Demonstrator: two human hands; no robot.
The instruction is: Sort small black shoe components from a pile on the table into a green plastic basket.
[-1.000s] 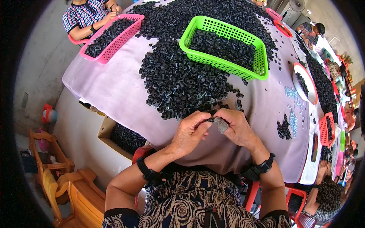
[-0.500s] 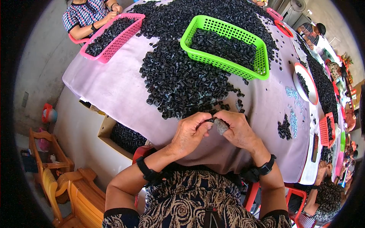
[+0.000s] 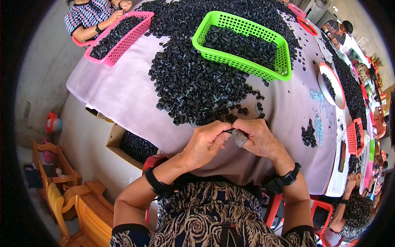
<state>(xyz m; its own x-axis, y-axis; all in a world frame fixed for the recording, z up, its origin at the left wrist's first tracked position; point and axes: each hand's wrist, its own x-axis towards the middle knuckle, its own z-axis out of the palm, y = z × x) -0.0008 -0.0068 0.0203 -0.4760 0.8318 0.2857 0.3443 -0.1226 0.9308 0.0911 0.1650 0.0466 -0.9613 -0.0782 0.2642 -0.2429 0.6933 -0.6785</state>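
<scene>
My left hand (image 3: pixel 207 143) and my right hand (image 3: pixel 258 139) meet at the table's near edge, fingertips almost touching. Both are closed in a pinch on a small black plastic part (image 3: pixel 230 131), mostly hidden by the fingers. A grey wrap (image 3: pixel 240 138) covers one finger of my right hand. Just beyond my hands spreads a heap of small black plastic parts (image 3: pixel 193 84), with several metal springs (image 3: pixel 221 100) lying in it. Behind the heap stands a green perforated basket (image 3: pixel 284 61) holding more black parts.
A pink basket (image 3: pixel 131 46) of parts stands far left, beside a co-worker (image 3: pixel 92 18). Right are loose springs (image 3: pixel 319 127), a red-rimmed white bowl (image 3: pixel 338 92) and a red basket (image 3: pixel 351 140). A cardboard box (image 3: pixel 117 142) of black parts sits below the table's left edge.
My hands stay together, pinching the small part, with only slight finger movement. The whole view has shifted a little, so the table and baskets sit slightly higher.
</scene>
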